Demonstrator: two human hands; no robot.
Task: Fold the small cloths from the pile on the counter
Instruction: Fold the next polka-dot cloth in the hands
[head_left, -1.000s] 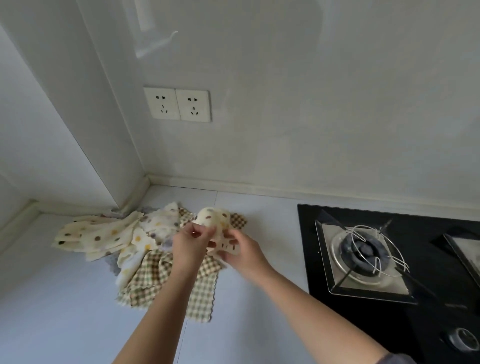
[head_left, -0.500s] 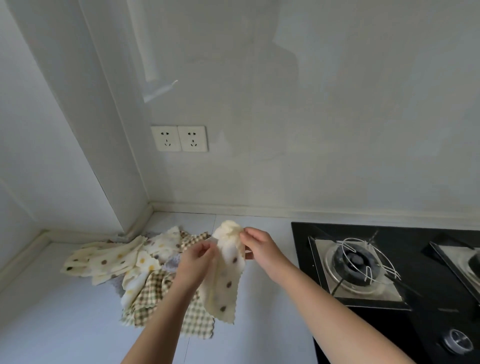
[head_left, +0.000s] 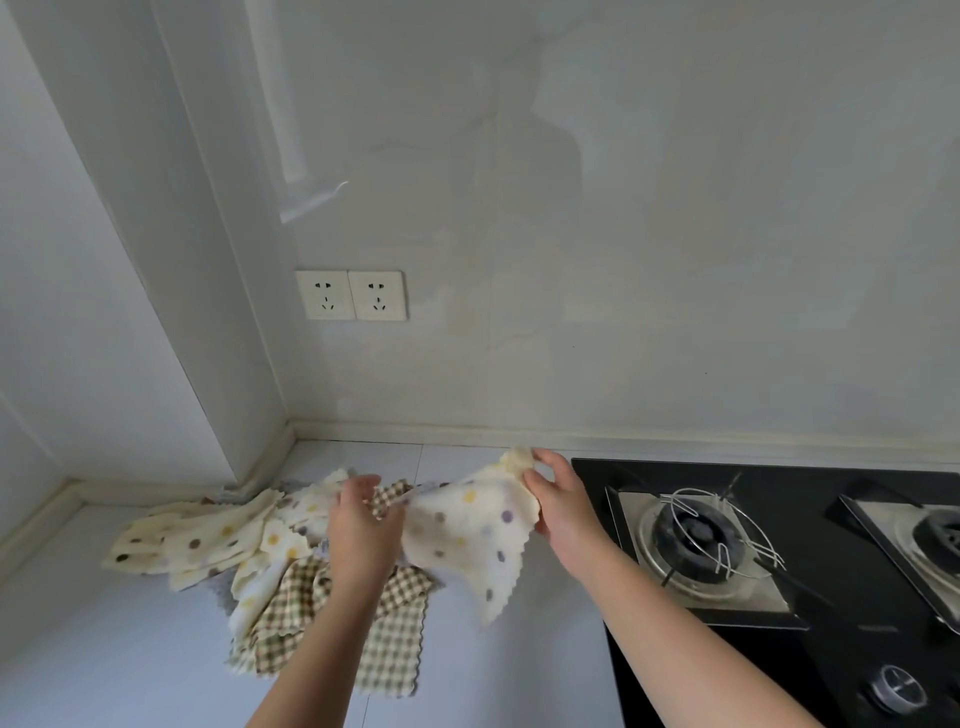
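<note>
Stretching wide between two hands, the spotted cloth (head_left: 467, 535) has opened out; half a second ago it hung as a narrow bunch with the hands close together. The right hand (head_left: 563, 506) has moved off towards the stove (head_left: 779, 478) and pinches the cloth's upper corner between thumb and fingertips, near the counter's back edge. The left hand (head_left: 363, 525) grips the opposite edge with its fingers curled round it, above the pile (head_left: 249, 551). The cloth's lower corner dangles free over the counter (head_left: 104, 649).

The pile sits in the counter's back left corner, much as it did before (spotted cloths heaped over checked ones, none folded that I can see). The counter is pale and smooth, running back to a plain light wall that juts forward on the left. A double socket (head_left: 352, 294) is set in the back wall above the pile. The black stove fills the counter's right end, with a wire stand on its near burner (head_left: 696, 540) and a knob (head_left: 896, 688) by the front edge.
</note>
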